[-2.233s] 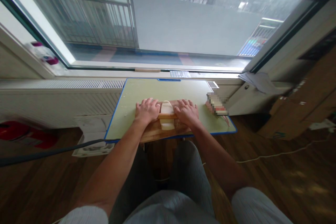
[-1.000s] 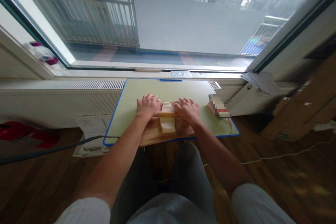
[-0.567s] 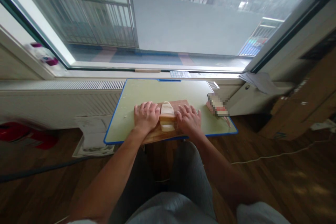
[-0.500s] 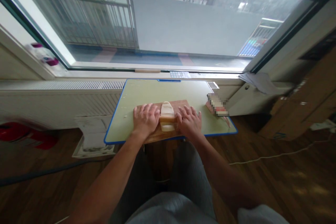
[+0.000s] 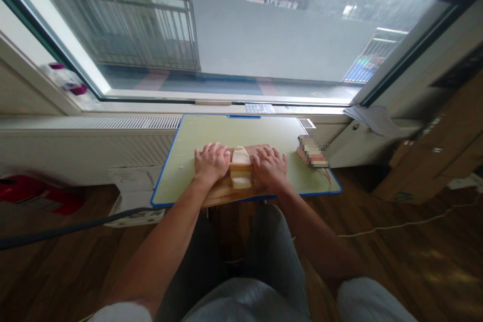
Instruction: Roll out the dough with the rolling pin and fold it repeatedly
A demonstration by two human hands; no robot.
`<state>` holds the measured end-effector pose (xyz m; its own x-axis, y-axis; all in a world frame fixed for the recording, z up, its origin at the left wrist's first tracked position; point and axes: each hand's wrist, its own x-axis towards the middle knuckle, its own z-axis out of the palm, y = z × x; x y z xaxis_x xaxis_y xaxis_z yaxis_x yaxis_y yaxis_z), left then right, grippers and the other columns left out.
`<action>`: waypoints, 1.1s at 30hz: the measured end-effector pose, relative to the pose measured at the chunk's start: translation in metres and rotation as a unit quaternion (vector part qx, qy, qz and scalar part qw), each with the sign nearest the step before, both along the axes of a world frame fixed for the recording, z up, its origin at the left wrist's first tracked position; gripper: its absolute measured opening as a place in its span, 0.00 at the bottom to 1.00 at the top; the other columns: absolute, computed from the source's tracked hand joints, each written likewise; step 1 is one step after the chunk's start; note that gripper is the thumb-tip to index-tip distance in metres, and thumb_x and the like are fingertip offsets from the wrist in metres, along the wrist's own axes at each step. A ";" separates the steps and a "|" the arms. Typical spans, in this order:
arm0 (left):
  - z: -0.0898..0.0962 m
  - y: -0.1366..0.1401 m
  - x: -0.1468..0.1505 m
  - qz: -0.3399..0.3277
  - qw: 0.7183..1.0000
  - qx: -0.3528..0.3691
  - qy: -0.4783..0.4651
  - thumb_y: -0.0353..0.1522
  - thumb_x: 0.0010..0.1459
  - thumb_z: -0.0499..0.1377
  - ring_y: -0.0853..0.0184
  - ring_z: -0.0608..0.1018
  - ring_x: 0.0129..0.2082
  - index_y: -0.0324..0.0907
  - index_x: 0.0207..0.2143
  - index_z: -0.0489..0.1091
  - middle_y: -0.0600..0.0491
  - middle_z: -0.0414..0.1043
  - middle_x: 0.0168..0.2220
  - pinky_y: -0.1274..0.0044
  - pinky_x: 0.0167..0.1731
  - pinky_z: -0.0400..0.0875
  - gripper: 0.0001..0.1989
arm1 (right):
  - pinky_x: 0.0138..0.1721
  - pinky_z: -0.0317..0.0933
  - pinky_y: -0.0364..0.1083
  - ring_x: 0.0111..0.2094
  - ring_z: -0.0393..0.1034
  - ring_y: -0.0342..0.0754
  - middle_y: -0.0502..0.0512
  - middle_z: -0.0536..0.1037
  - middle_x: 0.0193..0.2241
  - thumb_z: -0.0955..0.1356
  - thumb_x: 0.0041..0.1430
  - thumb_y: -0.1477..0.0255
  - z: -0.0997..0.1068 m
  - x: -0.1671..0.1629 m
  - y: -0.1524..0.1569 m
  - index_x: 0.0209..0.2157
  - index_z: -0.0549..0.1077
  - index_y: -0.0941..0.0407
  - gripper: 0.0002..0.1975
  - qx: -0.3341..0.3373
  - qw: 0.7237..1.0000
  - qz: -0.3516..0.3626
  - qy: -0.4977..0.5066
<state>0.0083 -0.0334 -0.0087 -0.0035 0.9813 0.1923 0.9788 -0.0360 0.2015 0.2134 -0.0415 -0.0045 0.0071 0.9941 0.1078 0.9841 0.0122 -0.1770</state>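
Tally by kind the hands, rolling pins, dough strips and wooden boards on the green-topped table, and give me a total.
Hands: 2, the left hand and the right hand
Rolling pin: 1
Dough strip: 1
Wooden board: 1
Total: 5
Left out: the pixelated item at the right, too unclear to name.

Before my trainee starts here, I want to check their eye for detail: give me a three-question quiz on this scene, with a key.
1. What lies directly under the middle of the pin?
A) a towel
B) the dough
C) a plate
2. True or false: the left hand and right hand are on opposite sides of the dough.
3. Fill in: the green surface is edged in ____.

Key: 1 B; 2 true; 3 blue.
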 end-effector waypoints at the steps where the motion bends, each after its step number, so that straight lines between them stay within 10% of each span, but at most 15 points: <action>1: 0.001 0.006 -0.001 -0.001 1.000 -0.011 -0.001 0.42 0.73 0.46 0.51 0.69 0.70 0.53 0.62 0.76 0.47 0.69 0.72 0.48 0.69 0.58 0.25 | 0.74 0.45 0.68 0.75 0.55 0.61 0.52 0.65 0.74 0.56 0.78 0.54 0.002 0.000 0.006 0.71 0.69 0.45 0.29 -0.005 1.000 0.003 0.001; 16: 0.010 0.065 -0.004 0.013 0.997 -0.070 -0.004 0.41 0.74 0.45 0.49 0.74 0.64 0.50 0.58 0.77 0.44 0.73 0.66 0.50 0.64 0.66 0.24 | 0.73 0.50 0.66 0.72 0.57 0.61 0.57 0.69 0.72 0.59 0.74 0.54 0.007 0.001 0.071 0.71 0.69 0.49 0.31 -0.036 0.999 0.018 0.009; 33: 0.009 0.023 -0.002 -0.011 0.997 -0.080 0.000 0.43 0.73 0.45 0.48 0.69 0.69 0.53 0.65 0.73 0.47 0.68 0.71 0.47 0.68 0.60 0.26 | 0.74 0.44 0.71 0.76 0.51 0.62 0.52 0.62 0.76 0.56 0.76 0.55 0.004 0.003 0.026 0.74 0.65 0.45 0.31 -0.052 0.998 0.026 -0.007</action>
<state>0.0065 -0.0107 0.0000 0.0182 0.9993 0.0328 0.9781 -0.0246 0.2065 0.2161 -0.0151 -0.0005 -0.0450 0.9990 0.0046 0.9850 0.0451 -0.1666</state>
